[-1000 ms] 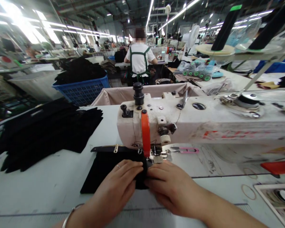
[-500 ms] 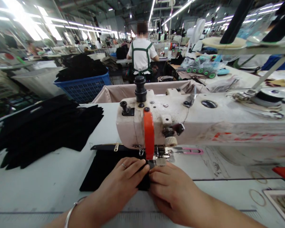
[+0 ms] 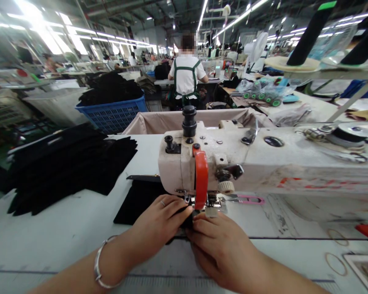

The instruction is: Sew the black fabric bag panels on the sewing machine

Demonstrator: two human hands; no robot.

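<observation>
A black fabric piece point(image 3: 138, 202) lies flat on the white table, its right side running under the head of a sewing machine point(image 3: 174, 173). My left hand point(image 3: 159, 220), with a ring and a silver bangle, presses on the fabric, thumb and fingers closed at its edge close to the needle area. Curled beside it, my right hand point(image 3: 217, 241) grips the fabric's near right edge, just below the presser foot. The fingertips of both hands almost meet. An orange guard point(image 3: 201, 177) hides the needle.
Pink-handled thread snips point(image 3: 250, 199) lie right of the presser foot. A pile of black fabric pieces point(image 3: 70, 167) covers the table's left. Beyond stand a cloth-lined bin point(image 3: 159, 120) and a blue crate point(image 3: 116, 110); a person point(image 3: 186, 75) sits farther back.
The fabric has slid away from me under the machine, its near edge now farther forward. The gold zipper pull on its far edge has gone behind the machine head. Both hands stay at the fabric.
</observation>
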